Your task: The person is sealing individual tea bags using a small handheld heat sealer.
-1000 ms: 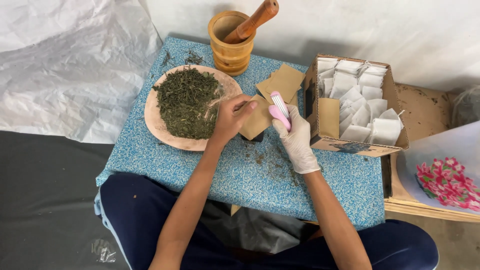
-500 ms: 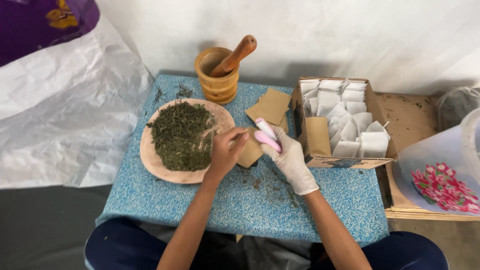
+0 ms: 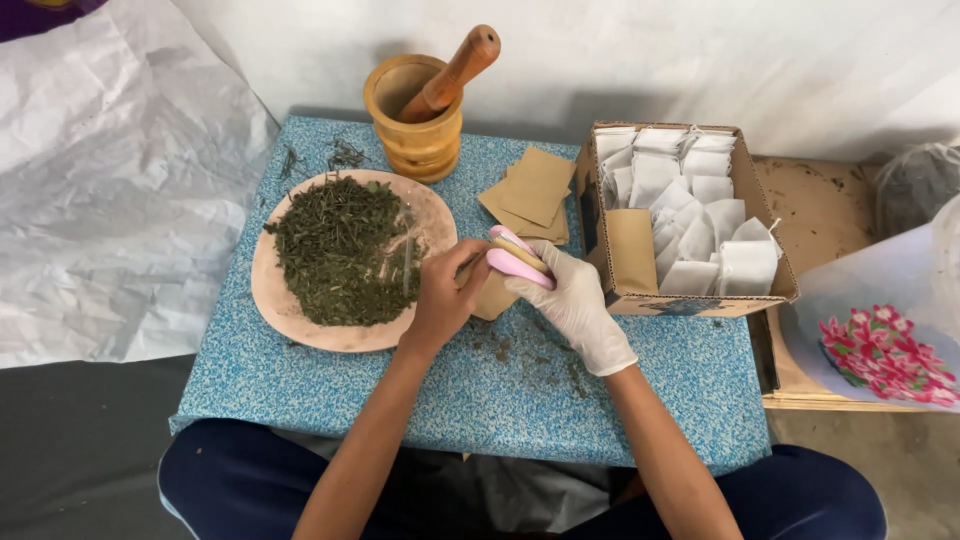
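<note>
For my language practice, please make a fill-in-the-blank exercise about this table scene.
1. The right hand wears a white ____.
2. The dried green herbs lie on a round ____.
3. The pestle stands inside the wooden ____.
4. The white sachets are stored in a cardboard ____.

Missing words: glove; plate; mortar; box

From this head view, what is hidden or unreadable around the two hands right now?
- Brown paper pouch: mostly covered by both hands; its opening is unseen.
- Left hand: fingers curl under, so what they pinch is hidden.
- Pink tool in the gloved right hand: its far end is hidden by the hand.
- Mortar: its contents are shadowed.
</note>
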